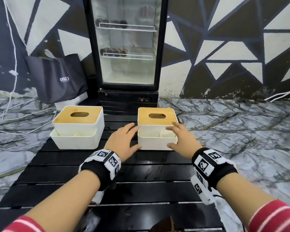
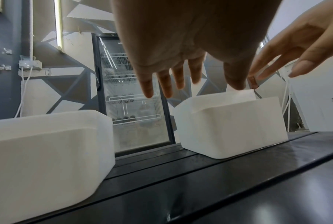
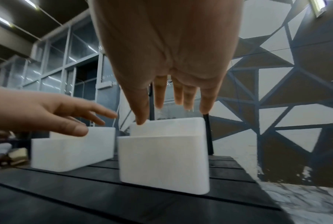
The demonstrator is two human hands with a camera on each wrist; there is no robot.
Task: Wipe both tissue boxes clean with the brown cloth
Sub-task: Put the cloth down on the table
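Two white tissue boxes with wooden lids stand side by side along the far edge of the black slatted table (image 1: 141, 178). The left tissue box (image 1: 77, 131) sits near the far left corner, untouched; the right tissue box (image 1: 156, 129) sits toward the middle of the far edge, well apart from the first.

Both hands flank the right box with fingers straight and spread, gripping nothing. The left hand (image 1: 122, 139) lies at the box's left side, its fingertips by the upper left corner and its thumb near the bottom front corner. The right hand (image 1: 182, 138) reaches over the front right part — whether its fingers actually press the box cannot be told.

The brown cloth shows in no view with certainty.

Behind the table stands a glass-door fridge (image 1: 126, 47), with a dark bag (image 1: 57, 77) leaning beside it.
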